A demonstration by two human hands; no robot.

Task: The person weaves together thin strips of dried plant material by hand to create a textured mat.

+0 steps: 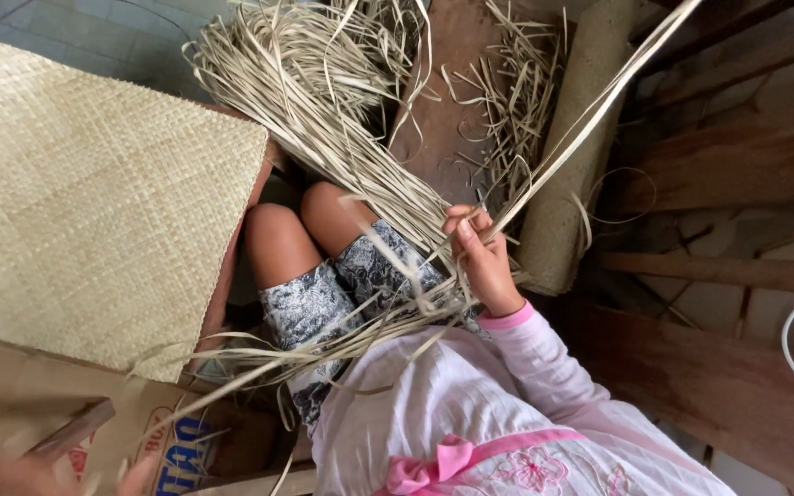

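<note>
Pink and white cloth is closest, the person's top with a pink bow (pixel 443 459) on it. Down in the left corner some blurry fingers (pixel 11 476) show by a wooden stick (pixel 71 432). This may be the left hand, but I cannot tell if it is open or closed. Under it lies a brown paper sack (pixel 39 404). Next come the knees, and thin dry strips (pixel 342 340) lie across the lap in a loose mess. These strips look stiff and easy to snap, so I think a hard tug could break one. They also cross each other, so a pull on one could drag the others into a knot or off the lap. Just past the lap is the right hand (pixel 484 262). Its fingers are curled tight and pinched around a few strips, with the thumb pressing on them. One long strip (pixel 590 115) runs from this hand up and away to the top right. It looks pulled straight, and it could slip out if the pinch gets loose. To the left a big woven mat (pixel 75 202) lies flat. Farther off is a thick bundle of strips (pixel 323 101), fanned out toward the hand. Beside it stands a rolled mat (pixel 581 156). Dark wooden planks (pixel 737 165) are farthest, on the right.
</note>
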